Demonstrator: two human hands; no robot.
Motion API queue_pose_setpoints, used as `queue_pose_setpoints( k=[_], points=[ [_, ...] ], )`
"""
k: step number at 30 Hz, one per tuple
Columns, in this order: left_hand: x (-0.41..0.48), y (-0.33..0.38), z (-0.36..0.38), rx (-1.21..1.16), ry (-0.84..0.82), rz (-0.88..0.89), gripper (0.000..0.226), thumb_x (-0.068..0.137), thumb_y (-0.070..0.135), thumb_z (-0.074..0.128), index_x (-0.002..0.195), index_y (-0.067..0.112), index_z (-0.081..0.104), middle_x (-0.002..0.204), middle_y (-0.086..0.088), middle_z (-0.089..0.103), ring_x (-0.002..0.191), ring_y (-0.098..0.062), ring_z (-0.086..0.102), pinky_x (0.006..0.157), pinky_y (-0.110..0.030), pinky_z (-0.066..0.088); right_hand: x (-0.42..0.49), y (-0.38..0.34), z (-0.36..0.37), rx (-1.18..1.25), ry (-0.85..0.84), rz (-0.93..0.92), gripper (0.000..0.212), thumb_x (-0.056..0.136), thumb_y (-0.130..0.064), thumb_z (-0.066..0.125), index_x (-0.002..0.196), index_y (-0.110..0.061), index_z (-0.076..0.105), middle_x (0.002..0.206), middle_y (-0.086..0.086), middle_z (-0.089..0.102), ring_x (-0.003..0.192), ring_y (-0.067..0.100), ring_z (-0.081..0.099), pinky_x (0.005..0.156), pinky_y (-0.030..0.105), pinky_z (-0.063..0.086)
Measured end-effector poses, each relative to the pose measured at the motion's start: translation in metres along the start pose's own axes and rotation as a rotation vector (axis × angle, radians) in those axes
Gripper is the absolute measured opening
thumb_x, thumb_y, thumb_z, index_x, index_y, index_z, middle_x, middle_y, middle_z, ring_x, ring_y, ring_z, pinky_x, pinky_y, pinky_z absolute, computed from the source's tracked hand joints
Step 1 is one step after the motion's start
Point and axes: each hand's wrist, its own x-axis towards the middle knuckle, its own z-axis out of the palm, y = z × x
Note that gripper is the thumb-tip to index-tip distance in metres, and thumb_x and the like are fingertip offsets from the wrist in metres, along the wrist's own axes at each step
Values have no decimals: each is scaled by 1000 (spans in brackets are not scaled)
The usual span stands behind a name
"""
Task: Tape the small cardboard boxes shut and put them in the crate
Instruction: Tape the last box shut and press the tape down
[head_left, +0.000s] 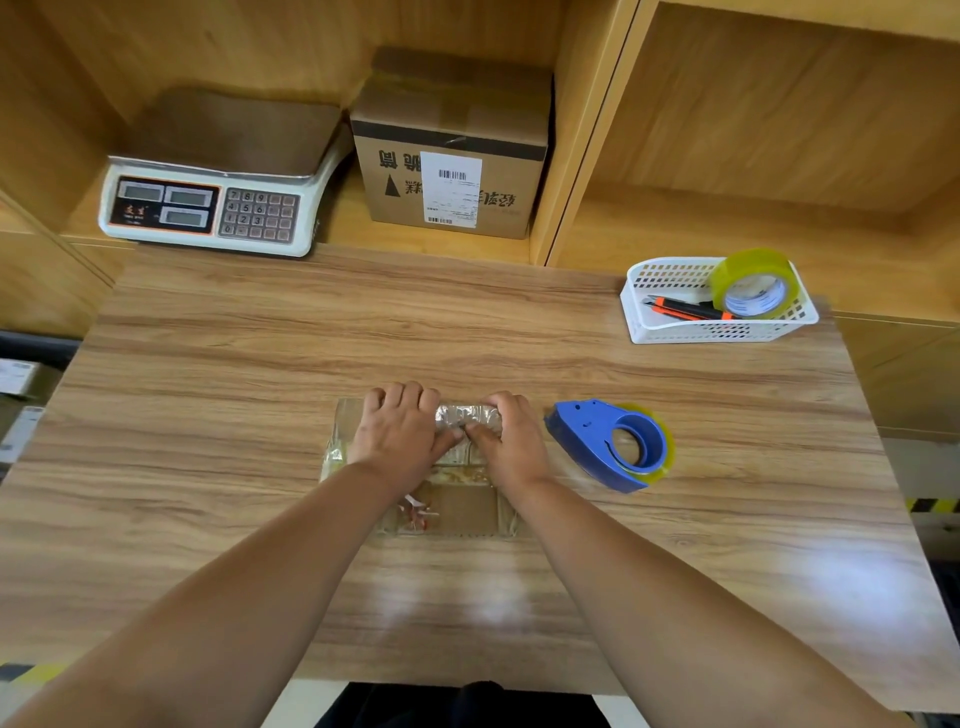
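Forearms (260, 597) in close, reaching over surface (208, 389) to small cardboard box (462, 506) at centre. Left hand (400, 431) and right hand (511, 441) both on box top, fingers curled over far edge, thumbs meeting mid-lid: clamped on box, apparently pressing tape flat. Box glossy with tape across top and sides. Blue tape dispenser (613, 447) lying just right of right hand. Judgement: sealing close to finished on this box. Crate not in view, so placing step not yet done.
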Motion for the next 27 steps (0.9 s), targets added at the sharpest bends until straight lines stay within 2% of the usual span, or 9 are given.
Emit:
queue_pose_setpoints(
  k=[7, 10, 12, 15, 18, 22, 24, 27],
  points=[
    [8, -1, 0, -138, 8, -63, 41, 100, 48, 20, 125, 27, 46, 122, 1, 51, 114, -21, 42, 97, -36, 29, 10, -8, -4, -37, -6, 57, 26, 91, -37, 60, 104, -16, 51, 105, -5, 43, 93, 7, 37, 67, 20, 30],
    [7, -2, 0, -164, 4, -63, 42, 100, 46, 16, 123, 31, 48, 119, 3, 52, 112, -20, 41, 95, -35, 28, 12, -10, -4, 43, -7, 93, 19, 95, -35, 55, 91, -18, 47, 103, -2, 46, 88, 9, 38, 61, 11, 25],
    [7, -2, 0, -166, -6, -59, 43, 100, 45, 15, 122, 32, 50, 118, 6, 54, 112, -20, 41, 95, -36, 28, 14, -11, -3, 60, -5, 66, 19, 96, -31, 54, 87, -16, 47, 96, -2, 48, 85, 11, 40, 59, 14, 26],
    [5, -2, -1, -163, 29, -53, 43, 101, 43, 16, 118, 29, 53, 117, 8, 59, 111, -20, 43, 92, -36, 27, 15, -10, -4, 119, -45, 67, 21, 98, -27, 51, 82, -14, 48, 77, -1, 49, 68, 12, 42, 57, 26, 31],
    [4, -1, -2, -171, 43, -50, 43, 102, 42, 16, 116, 28, 55, 115, 8, 60, 110, -21, 44, 91, -36, 26, 15, -8, -9, 218, -83, 132, 23, 100, -25, 46, 80, -15, 50, 64, -2, 42, 58, 11, 36, 57, 27, 31],
    [3, 0, -1, -177, 50, -57, 42, 102, 40, 16, 116, 28, 54, 115, 8, 60, 109, -21, 45, 91, -37, 27, 12, -6, -12, 267, -77, 184, 25, 102, -28, 39, 87, -17, 55, 67, -11, 45, 61, 6, 42, 60, 24, 35],
    [3, 0, 1, -173, 48, -63, 42, 102, 40, 16, 116, 27, 53, 115, 7, 60, 109, -21, 45, 91, -37, 28, 9, -7, -11, 229, -71, 180, 29, 103, -30, 35, 103, -13, 57, 81, -9, 52, 77, 11, 51, 69, 25, 39],
    [4, 1, 2, -163, 45, -78, 43, 102, 40, 15, 118, 27, 53, 116, 7, 59, 111, -21, 45, 92, -37, 28, 3, -6, -12, 158, -58, 151, 34, 104, -28, 30, 125, -12, 51, 104, -1, 52, 97, 15, 49, 80, 24, 34]
  ],
)
